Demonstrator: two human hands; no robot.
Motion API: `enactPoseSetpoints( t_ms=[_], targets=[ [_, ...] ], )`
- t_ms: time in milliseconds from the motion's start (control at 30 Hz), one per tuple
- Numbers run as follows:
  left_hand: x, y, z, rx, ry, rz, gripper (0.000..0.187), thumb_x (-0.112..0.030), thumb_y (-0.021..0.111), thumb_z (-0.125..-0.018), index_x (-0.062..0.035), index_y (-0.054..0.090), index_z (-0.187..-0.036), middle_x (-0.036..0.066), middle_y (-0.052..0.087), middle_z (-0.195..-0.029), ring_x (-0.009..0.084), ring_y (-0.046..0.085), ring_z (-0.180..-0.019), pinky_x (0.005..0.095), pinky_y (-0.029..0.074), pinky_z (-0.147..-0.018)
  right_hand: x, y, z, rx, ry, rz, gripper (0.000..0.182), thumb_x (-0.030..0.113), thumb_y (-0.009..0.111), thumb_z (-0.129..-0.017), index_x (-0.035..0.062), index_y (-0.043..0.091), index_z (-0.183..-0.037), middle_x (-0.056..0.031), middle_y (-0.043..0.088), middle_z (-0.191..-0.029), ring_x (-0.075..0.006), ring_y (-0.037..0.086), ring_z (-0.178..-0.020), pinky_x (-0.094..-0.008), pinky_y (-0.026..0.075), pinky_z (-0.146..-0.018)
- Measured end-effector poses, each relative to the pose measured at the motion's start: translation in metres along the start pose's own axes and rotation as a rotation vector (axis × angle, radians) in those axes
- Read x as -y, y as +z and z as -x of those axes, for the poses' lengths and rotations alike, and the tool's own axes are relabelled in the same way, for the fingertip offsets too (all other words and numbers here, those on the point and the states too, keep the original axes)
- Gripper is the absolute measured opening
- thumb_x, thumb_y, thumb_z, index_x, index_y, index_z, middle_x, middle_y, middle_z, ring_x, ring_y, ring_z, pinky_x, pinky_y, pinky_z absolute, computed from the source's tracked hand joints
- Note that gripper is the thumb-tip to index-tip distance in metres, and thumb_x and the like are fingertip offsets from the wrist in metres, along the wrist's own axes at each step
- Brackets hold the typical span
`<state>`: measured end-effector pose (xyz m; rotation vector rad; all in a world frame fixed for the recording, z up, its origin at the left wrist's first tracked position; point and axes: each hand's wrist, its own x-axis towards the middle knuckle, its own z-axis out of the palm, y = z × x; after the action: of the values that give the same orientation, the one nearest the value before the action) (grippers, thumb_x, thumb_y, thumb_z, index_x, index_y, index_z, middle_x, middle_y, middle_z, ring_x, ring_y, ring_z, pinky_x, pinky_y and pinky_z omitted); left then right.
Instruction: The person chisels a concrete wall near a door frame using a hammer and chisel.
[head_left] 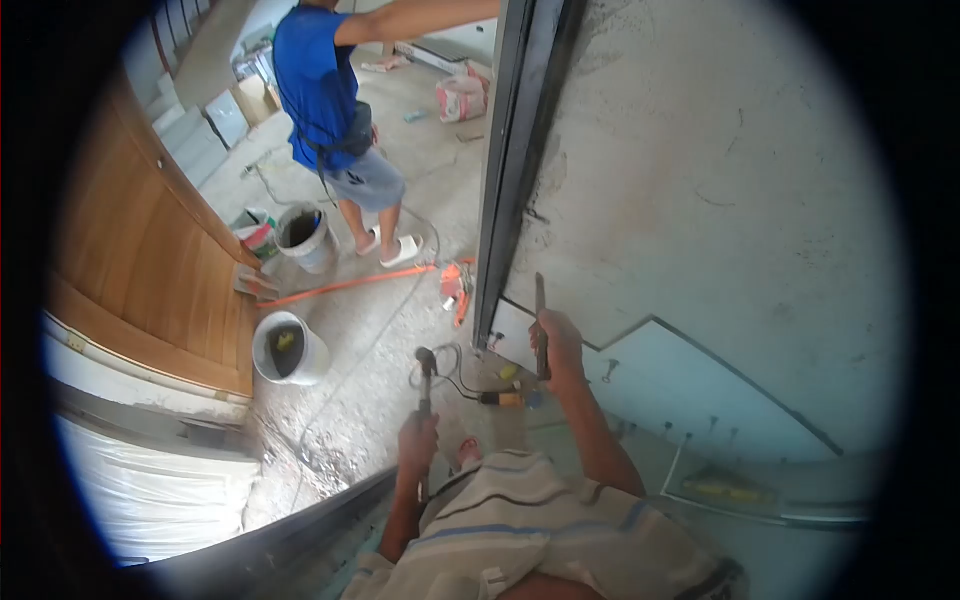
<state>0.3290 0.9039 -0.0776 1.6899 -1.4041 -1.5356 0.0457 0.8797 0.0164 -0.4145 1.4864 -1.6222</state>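
Note:
My left hand point(417, 442) is closed around the handle of a hammer point(427, 375), whose dark head points up and away from me. Held upright in my right hand point(560, 347) is a slim dark tool point(541, 310), perhaps a chisel, near the wall. Beside that hand, pale tile panels point(655, 365) stand against the lower wall, with small clips or spacers along them. A dark metal door frame point(505, 160) rises just left of my right hand.
A co-worker in a blue shirt point(315, 80) stands beyond the frame. Two buckets, one nearer point(290, 350) and one farther point(307, 240), stand by a wooden door point(160, 250). A corded power tool point(503, 398) and an orange strap point(350, 284) lie on the floor.

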Motion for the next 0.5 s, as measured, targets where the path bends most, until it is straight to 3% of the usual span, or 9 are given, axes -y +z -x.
enactPoseSetpoints(
  t_ms=[33, 167, 200, 233, 300, 367, 400, 500],
  targets=[
    [0.001, 0.002, 0.007, 0.012, 0.019, 0.02, 0.028, -0.028, 0.058, -0.089, 0.0, 0.057, -0.089, 0.007, 0.057, -0.065, 0.0132, 0.055, -0.054, 0.0313, 0.045, -0.05, 0.007, 0.005, -0.004, -0.023, 0.0, -0.002, 0.018, 0.023, 0.056, -0.089, 0.0048, 0.056, -0.088, -0.0047, 0.057, -0.074, -0.0126, 0.052, -0.058, -0.0269, 0.041, -0.053],
    [-0.037, 0.01, 0.032, -0.068, 0.293, -0.137, 0.027, -0.022, 0.066, -0.084, -0.0007, 0.053, -0.092, 0.011, 0.059, -0.068, 0.025, 0.059, -0.067, 0.0413, 0.047, -0.064, 0.046, 0.031, -0.005, 0.157, 0.018, -0.289, 0.015, 0.019, 0.058, -0.091, 0.0046, 0.057, -0.094, -0.0043, 0.059, -0.081, -0.0142, 0.056, -0.07, -0.0277, 0.046, -0.064],
    [-0.035, 0.015, 0.031, -0.055, 0.388, -0.046, 0.029, -0.021, 0.07, -0.082, -0.0019, 0.05, -0.091, 0.01, 0.058, -0.068, 0.0214, 0.058, -0.064, 0.0389, 0.047, -0.061, 0.046, 0.031, -0.013, 0.167, 0.01, -0.303, 0.015, 0.019, 0.058, -0.091, 0.0046, 0.057, -0.094, -0.0043, 0.059, -0.081, -0.0142, 0.056, -0.07, -0.0277, 0.046, -0.064],
    [-0.044, 0.017, 0.033, -0.07, 0.397, -0.059, 0.029, -0.021, 0.07, -0.082, -0.0019, 0.05, -0.091, 0.01, 0.058, -0.068, 0.0214, 0.058, -0.064, 0.0389, 0.047, -0.061, 0.041, 0.032, -0.023, 0.279, 0.04, -0.387, 0.017, 0.021, 0.06, -0.091, 0.0049, 0.057, -0.094, -0.0044, 0.06, -0.083, -0.0145, 0.057, -0.072, -0.0287, 0.048, -0.066],
    [-0.06, 0.018, 0.049, 0.126, 0.154, 0.067, 0.032, -0.022, 0.073, -0.081, -0.0027, 0.049, -0.09, 0.008, 0.055, -0.065, 0.0181, 0.056, -0.059, 0.0359, 0.046, -0.056, 0.024, 0.036, -0.03, 0.395, 0.115, -0.5, 0.019, 0.023, 0.062, -0.091, 0.0051, 0.057, -0.095, -0.0045, 0.06, -0.084, -0.0148, 0.058, -0.074, -0.0297, 0.049, -0.068],
    [-0.068, 0.025, 0.071, 0.074, 0.109, -0.142, 0.034, -0.026, 0.074, -0.08, -0.0028, 0.051, -0.088, 0.006, 0.053, -0.061, 0.0147, 0.053, -0.056, 0.0335, 0.044, -0.053, 0.018, 0.037, -0.035, 0.474, 0.166, -0.562, 0.019, 0.025, 0.062, -0.092, 0.0092, 0.056, -0.1, -0.0015, 0.06, -0.084, -0.0115, 0.057, -0.073, -0.0291, 0.048, -0.062],
    [-0.067, 0.03, 0.073, -0.011, 0.164, -0.23, 0.033, -0.027, 0.074, -0.08, -0.0026, 0.053, -0.087, 0.006, 0.053, -0.061, 0.0144, 0.053, -0.056, 0.0332, 0.043, -0.053, 0.016, 0.032, -0.039, 0.665, 0.156, -0.563, 0.02, 0.027, 0.063, -0.092, 0.0101, 0.056, -0.1, -0.0003, 0.06, -0.086, -0.0114, 0.058, -0.076, -0.0299, 0.048, -0.065],
    [-0.05, 0.048, 0.075, -0.142, 0.238, -0.322, 0.031, -0.027, 0.073, -0.081, -0.0013, 0.057, -0.083, 0.006, 0.053, -0.06, 0.0134, 0.049, -0.056, 0.0318, 0.041, -0.053, 0.027, 0.031, -0.026, 0.532, 0.202, -0.562, 0.019, 0.028, 0.063, -0.092, 0.0105, 0.056, -0.098, -0.0004, 0.06, -0.085, -0.0113, 0.058, -0.076, -0.0307, 0.048, -0.065]
  ],
)
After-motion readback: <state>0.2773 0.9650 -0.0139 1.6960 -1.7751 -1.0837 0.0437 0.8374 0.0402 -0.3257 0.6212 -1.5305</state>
